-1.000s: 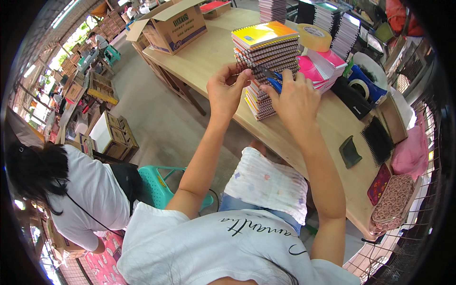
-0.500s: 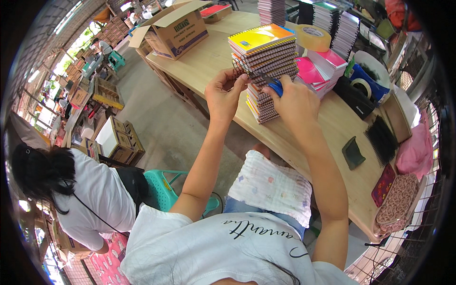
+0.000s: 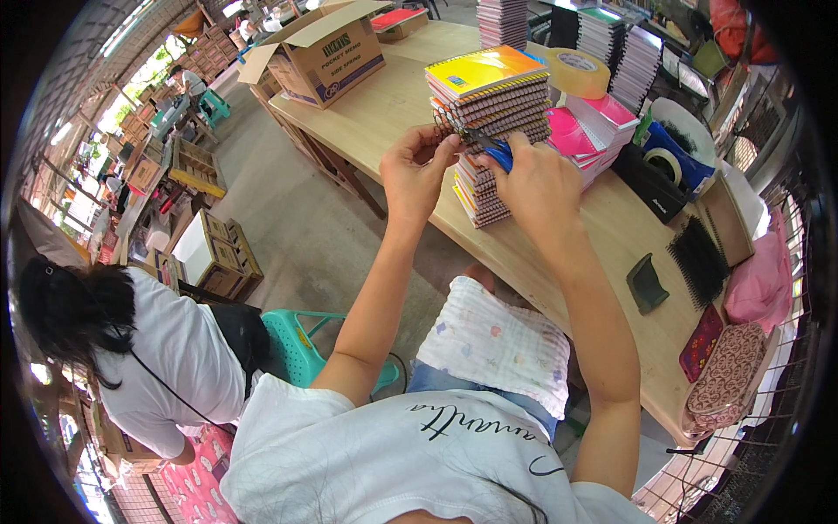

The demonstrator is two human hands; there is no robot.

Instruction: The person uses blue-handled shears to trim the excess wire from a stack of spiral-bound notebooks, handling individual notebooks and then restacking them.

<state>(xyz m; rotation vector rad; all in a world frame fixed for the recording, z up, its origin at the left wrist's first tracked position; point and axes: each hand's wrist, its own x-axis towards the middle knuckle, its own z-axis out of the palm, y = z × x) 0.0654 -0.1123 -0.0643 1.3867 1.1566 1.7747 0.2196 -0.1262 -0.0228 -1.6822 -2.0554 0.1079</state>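
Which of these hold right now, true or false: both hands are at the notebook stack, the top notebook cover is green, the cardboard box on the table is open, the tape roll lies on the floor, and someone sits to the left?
1. Both the left hand and the right hand are at the stack of notebooks. True.
2. The top notebook has a green cover. False: it is yellow and orange.
3. The cardboard box on the table stands open. True.
4. The tape roll lies on the floor. False: it sits on the table behind the stack.
5. Another person in a white shirt sits at the left. True.
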